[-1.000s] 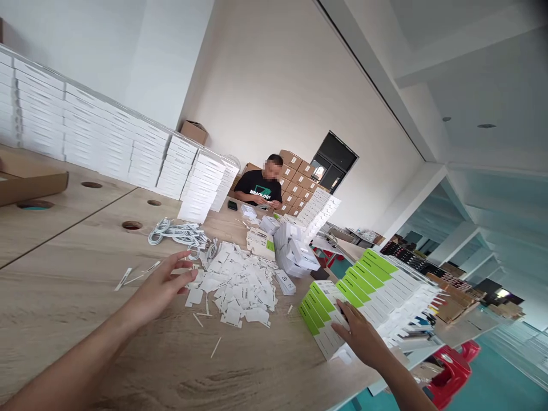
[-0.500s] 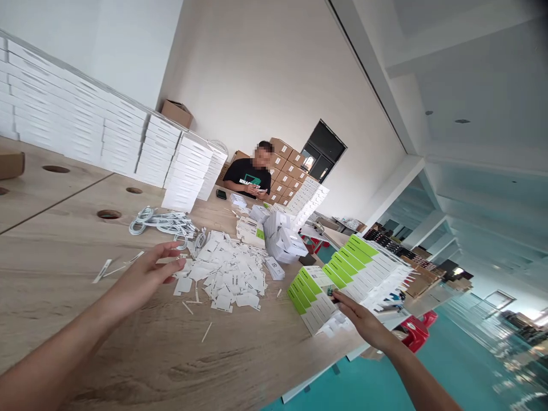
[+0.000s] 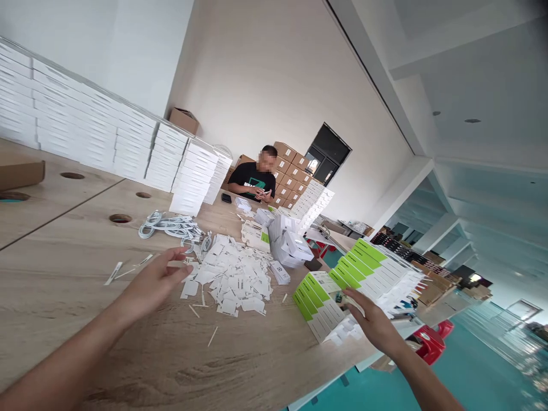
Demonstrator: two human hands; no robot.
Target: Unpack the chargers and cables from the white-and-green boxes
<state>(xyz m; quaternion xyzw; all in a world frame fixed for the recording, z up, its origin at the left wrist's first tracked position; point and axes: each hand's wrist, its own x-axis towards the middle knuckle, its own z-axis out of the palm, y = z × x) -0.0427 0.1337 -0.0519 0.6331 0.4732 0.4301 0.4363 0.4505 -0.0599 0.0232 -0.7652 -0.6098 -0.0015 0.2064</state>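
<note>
My left hand [image 3: 160, 282] hovers over the wooden table [image 3: 141, 365], fingers stretched out, thumb apart, nothing in it. Just beyond its fingertips lie a coil of white cables [image 3: 171, 225] and a heap of white paper cards [image 3: 235, 274]. On the right, my right hand [image 3: 374, 325] is at the lower stack of green-and-white boxes [image 3: 314, 302], its index finger and thumb spread apart. A small dark greenish item [image 3: 338, 297] sits by those fingertips on top of the stack; its kind is too small to make out.
Behind stands a taller stack of green-and-white boxes [image 3: 357, 265]. White boxes [image 3: 289, 242] pile up mid-table, and white box stacks [image 3: 194, 177] line the far edge. A co-worker [image 3: 254, 180] sits across the table. A red stool [image 3: 432, 345] stands beyond the right edge.
The whole view has shifted slightly, with things now a little further right and lower. My right hand's fingers have parted from the small dark item. My left hand stays open.
</note>
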